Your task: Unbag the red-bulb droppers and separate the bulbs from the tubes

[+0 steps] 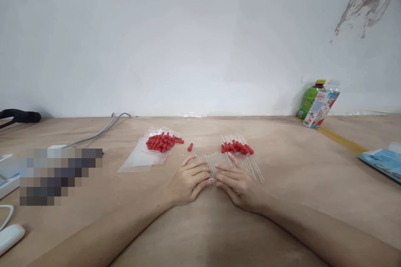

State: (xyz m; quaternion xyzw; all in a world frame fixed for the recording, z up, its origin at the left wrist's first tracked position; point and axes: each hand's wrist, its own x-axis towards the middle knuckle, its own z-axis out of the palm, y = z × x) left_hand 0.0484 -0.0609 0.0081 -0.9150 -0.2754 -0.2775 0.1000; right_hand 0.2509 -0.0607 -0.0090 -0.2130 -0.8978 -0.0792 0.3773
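Note:
My left hand (190, 178) is closed, its thumb and forefinger pinched together; a speck of red at the fingertips looks like a rubber bulb. Facing it, my right hand (239, 181) is closed too, pinching what appears to be a clear glass tube (213, 180) that shows between the two hands. Both hands rest over a row of clear glass tubes (216, 159) lying side by side on the table. Just beyond the right hand lie several tubes fitted with red bulbs (238, 147). A single red rubber bulb (190, 147) sits beyond the left hand.
A heap of red bulbs (163, 142) lies on clear plastic bags (138, 160) at the left. A grey cable (100, 132) and a pixelated dark object (56, 179) are farther left. Bottles (319, 106) stand by the wall; a blue packet (382, 162) is at the right edge.

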